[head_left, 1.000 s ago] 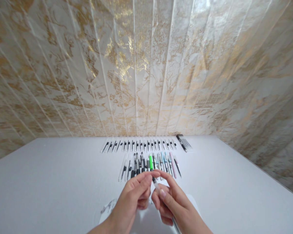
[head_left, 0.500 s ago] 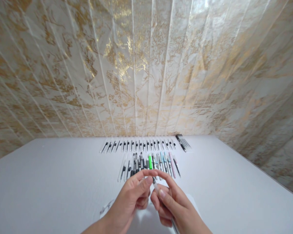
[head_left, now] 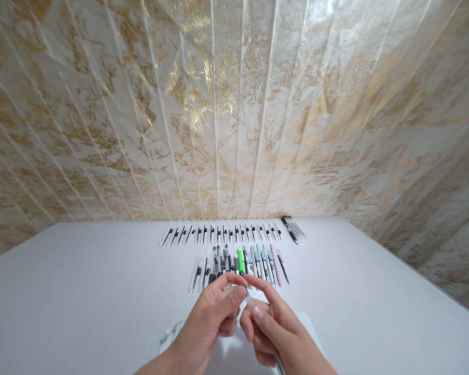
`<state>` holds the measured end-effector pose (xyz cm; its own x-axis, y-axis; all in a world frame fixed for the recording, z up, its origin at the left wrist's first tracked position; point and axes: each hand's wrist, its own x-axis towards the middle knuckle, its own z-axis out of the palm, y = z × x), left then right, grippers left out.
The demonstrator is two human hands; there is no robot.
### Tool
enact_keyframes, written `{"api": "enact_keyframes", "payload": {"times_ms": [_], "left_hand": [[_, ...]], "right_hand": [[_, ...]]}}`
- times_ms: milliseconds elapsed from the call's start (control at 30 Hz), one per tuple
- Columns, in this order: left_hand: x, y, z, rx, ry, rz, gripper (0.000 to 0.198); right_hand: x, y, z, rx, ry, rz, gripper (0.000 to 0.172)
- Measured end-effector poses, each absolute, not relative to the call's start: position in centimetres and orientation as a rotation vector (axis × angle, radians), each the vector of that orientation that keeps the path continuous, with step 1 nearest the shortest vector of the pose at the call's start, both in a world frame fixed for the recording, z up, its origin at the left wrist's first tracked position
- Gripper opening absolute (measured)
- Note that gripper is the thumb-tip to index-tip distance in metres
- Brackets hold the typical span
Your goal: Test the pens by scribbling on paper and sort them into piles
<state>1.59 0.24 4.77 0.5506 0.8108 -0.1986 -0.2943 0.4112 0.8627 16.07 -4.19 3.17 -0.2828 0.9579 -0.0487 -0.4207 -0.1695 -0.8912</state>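
In front of me, my right hand (head_left: 275, 325) is closed round a slim clear-barrelled pen (head_left: 249, 300), thumb pressed along its side. The pen's rear end sticks out below that hand, pointing towards me. My left hand (head_left: 211, 315) pinches the pen's front end between thumb and index finger; the tip is covered by these fingers. My right index finger stretches forward to touch the left fingertips. Just beyond both hands lies a row of assorted pens, among them a bright green one (head_left: 241, 259) and a pink one (head_left: 275, 265).
Further back on the white table (head_left: 101, 291) runs a line of clear pens with black parts (head_left: 219, 234). A pack of black pens (head_left: 291, 230) lies at its right end. White sheet-like material (head_left: 307, 328) shows beneath my hands. Behind the table rises a gold-patterned curtain (head_left: 203, 104).
My left fingertips have closed further over the pen's front end, hiding the dark part that showed before. Both hands have otherwise hardly moved.
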Motion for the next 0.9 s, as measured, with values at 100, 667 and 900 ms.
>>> {"api": "enact_keyframes", "payload": {"times_ms": [100, 667, 900], "left_hand": [[1.57, 0.34, 4.56, 0.898, 0.708, 0.803, 0.035], [1.26, 0.63, 4.72, 0.848, 0.649, 0.748, 0.041], [1.36, 0.5, 4.41, 0.873, 0.693, 0.766, 0.035]], "right_hand": [[15.93, -4.29, 3.2, -0.803, -0.966, 1.697, 0.056], [16.06, -4.33, 4.13, -0.749, -0.798, 1.817, 0.047], [15.76, -4.48, 3.58, -0.75, -0.785, 1.828, 0.057]]}}
